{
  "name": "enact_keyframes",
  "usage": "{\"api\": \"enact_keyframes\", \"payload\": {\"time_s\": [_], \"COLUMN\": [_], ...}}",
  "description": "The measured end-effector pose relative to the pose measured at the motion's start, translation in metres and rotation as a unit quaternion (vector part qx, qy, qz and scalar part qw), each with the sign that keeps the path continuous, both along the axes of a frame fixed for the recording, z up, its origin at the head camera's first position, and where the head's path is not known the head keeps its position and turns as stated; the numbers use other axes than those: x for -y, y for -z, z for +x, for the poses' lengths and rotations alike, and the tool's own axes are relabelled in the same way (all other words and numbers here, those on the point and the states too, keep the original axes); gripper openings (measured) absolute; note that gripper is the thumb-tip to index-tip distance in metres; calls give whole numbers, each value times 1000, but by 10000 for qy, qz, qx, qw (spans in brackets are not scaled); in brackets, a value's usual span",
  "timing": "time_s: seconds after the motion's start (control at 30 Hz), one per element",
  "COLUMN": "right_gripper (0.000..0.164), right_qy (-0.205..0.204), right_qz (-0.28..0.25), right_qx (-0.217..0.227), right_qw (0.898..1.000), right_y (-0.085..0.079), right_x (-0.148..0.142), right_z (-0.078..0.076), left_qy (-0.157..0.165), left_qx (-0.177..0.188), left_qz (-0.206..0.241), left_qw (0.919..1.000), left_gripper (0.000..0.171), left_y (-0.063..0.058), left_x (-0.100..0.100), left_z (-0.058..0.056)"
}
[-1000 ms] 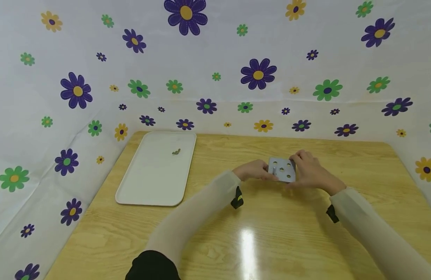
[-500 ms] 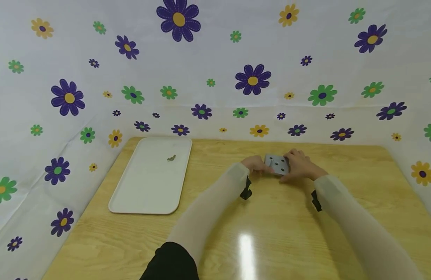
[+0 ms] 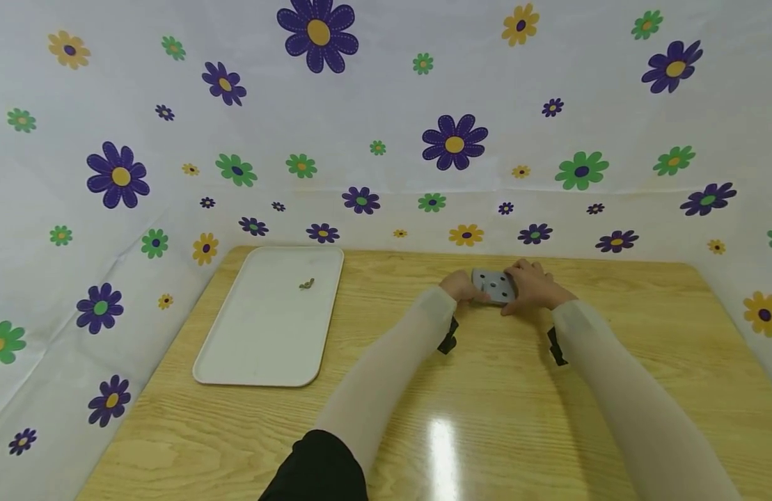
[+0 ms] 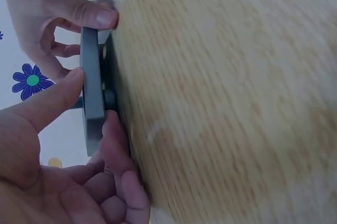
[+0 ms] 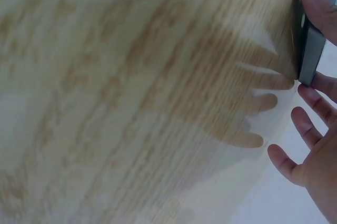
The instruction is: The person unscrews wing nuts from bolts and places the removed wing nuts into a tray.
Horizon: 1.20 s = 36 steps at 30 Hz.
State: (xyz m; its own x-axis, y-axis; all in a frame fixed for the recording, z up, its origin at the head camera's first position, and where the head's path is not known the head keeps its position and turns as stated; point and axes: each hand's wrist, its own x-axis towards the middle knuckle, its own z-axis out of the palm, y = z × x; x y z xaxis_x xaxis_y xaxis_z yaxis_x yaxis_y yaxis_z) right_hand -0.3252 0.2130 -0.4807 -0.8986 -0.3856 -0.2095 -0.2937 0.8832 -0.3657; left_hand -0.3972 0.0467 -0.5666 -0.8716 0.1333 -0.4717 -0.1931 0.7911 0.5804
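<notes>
A grey square metal plate (image 3: 496,290) with several round holes is held between both hands close above the table. My left hand (image 3: 461,286) pinches its left side, thumb on the upper face and fingers beneath. The right hand (image 3: 531,284) grips the right edge between thumb and fingers. In the left wrist view a bolt (image 4: 109,99) passes through the plate, its head below and its threaded end (image 4: 78,103) above, beside the left thumb. The right wrist view shows only a corner of the plate (image 5: 311,55), with several right fingers spread.
To the left on the wooden table (image 3: 386,390) lies a white tray (image 3: 260,334). A few small brass-coloured pieces (image 3: 307,284) sit in it, too small to identify. White flowered cloth (image 3: 386,104) stands behind the table and along its sides.
Both hands have carried the plate slightly toward the back of the table and lower. The camera view has shifted a little. Both hands keep their hold.
</notes>
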Motion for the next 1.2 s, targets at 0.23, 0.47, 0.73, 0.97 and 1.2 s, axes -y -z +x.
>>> {"api": "enact_keyframes", "payload": {"time_s": [0.23,0.47,0.73,0.97,1.2], "right_gripper": [89,90,97,91,86], "right_qy": [160,189,243,510,734], "right_qz": [6,-11,140,-17,-555], "right_qx": [179,214,16,-599,-1454], "right_qw": [9997,9996,9996,9969,9851], "right_y": [-2,-1,-2,-19,-41], "right_x": [2,3,0,-6,-4], "right_z": [-2,-3,3,46,100], "left_qy": [617,677,1174,1499,1304], "left_qx": [-593,-802,-1048,-2241,-3494], "left_qz": [-671,-1335,-1084,-1450,-2028], "left_qw": [9941,9855,9816,9520,9054], "left_gripper": [45,39,32,50,63], "left_y": [-82,-91,-80,-111,-131], "left_x": [14,19,29,46,67], "left_z": [60,71,64,111,162]}}
